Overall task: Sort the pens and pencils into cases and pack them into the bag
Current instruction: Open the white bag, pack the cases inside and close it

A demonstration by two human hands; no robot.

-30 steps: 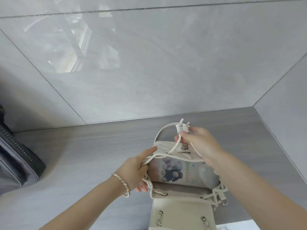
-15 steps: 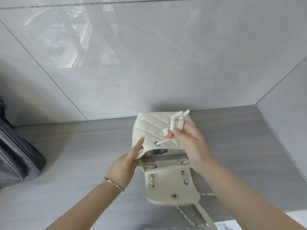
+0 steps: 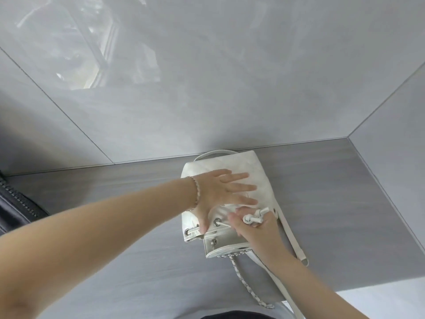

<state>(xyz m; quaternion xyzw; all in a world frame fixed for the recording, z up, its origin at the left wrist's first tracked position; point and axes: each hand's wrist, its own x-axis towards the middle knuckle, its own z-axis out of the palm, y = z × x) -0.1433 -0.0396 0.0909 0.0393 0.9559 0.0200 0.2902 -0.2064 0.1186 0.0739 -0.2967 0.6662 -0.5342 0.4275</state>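
Observation:
A white quilted drawstring bag [image 3: 259, 171] lies on its side on the grey table, its mouth toward me and its flap [image 3: 223, 246] hanging open in front. My left hand [image 3: 220, 192] lies flat on the bag's quilted side, fingers straight, thumb near the eyelets. My right hand [image 3: 253, 229] pinches the white drawstring ends [image 3: 255, 216] at the bag's mouth. The mouth looks drawn together. No pens, pencils or cases are visible.
The grey table [image 3: 115, 203] meets a glossy grey wall just behind the bag. A dark zipped bag [image 3: 16, 203] sits at the left edge. The bag's chain strap [image 3: 247, 286] and white strap [image 3: 292, 240] trail toward me over the table's front edge.
The bag went from upright and open, showing a printed case inside, to lying on its side. My left hand moved from the rim onto the quilted side. My right hand pulled the drawstring toward me.

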